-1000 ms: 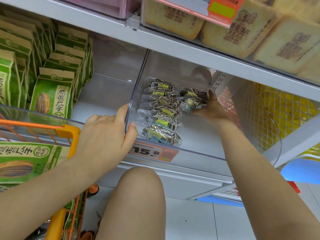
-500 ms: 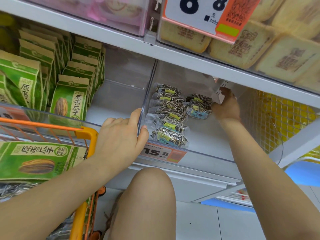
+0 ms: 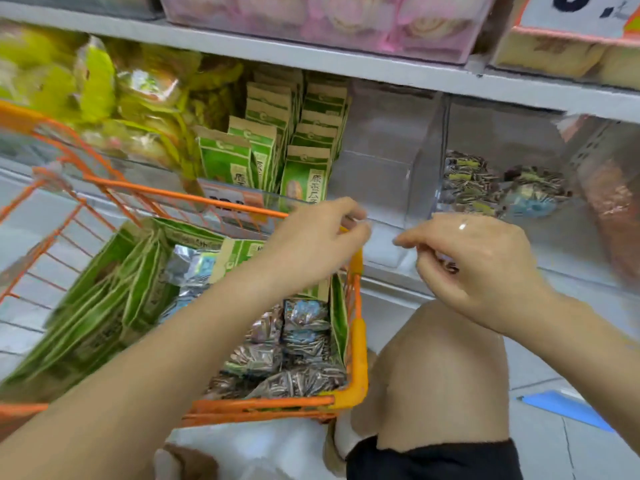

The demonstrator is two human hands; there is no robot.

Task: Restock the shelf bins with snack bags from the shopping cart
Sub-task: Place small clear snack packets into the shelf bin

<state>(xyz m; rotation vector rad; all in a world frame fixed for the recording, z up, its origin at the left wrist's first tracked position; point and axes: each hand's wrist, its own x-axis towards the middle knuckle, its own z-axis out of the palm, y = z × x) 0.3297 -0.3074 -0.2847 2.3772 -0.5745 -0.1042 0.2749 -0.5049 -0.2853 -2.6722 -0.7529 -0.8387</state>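
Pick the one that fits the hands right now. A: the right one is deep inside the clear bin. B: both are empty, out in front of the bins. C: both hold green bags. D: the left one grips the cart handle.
B: the left hand and the right hand hover with loosely curled fingers, holding nothing, in front of the clear bin.

At frame centre both hands hover empty, fingers loosely curled: the left hand [image 3: 311, 244] over the orange shopping cart [image 3: 358, 344] of snack bags [image 3: 298, 355], the right hand [image 3: 478, 261] before the clear shelf bin [image 3: 426, 188] at right.
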